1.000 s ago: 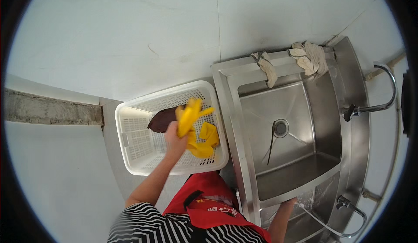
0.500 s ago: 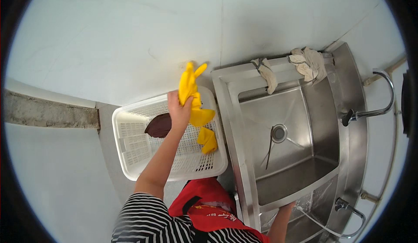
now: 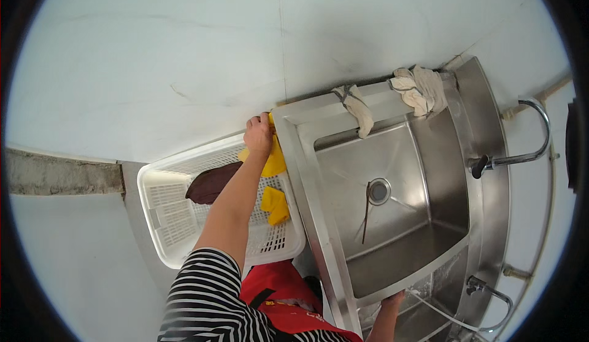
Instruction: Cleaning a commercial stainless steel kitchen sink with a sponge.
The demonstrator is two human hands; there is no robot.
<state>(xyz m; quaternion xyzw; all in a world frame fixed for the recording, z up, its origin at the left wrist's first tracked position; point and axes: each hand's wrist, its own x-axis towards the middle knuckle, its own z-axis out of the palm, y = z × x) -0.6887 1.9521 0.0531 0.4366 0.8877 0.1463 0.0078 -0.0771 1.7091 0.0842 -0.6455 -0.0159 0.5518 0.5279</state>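
Note:
My left hand [image 3: 259, 134] is closed on a yellow rubber glove [image 3: 273, 160] at the far right corner of the white basket, beside the sink's edge. Part of the glove hangs down into the basket [image 3: 161, 249]; my hand and wrist cover some of it. Another folded yellow piece [image 3: 275, 207] lies in the basket, near a dark maroon item [image 3: 211, 183] partly behind my forearm. At the lower right, my right hand [image 3: 393, 299] is by the divider between the two sink basins, its fingers mostly hidden.
The steel sink [image 3: 392, 152] stands right of the basket, a thin brown stick-like piece [image 3: 366, 213] beside its drain. Grey-white cloths [image 3: 423, 90] hang over its back rim. Two curved taps [image 3: 527, 158] rise along the right side. A pale wall [image 3: 153, 53] stands behind.
My left hand, raised with the glove earlier, has gone further back and lower, against the sink's corner. The whole view has shifted, so sink and basket appear further left.

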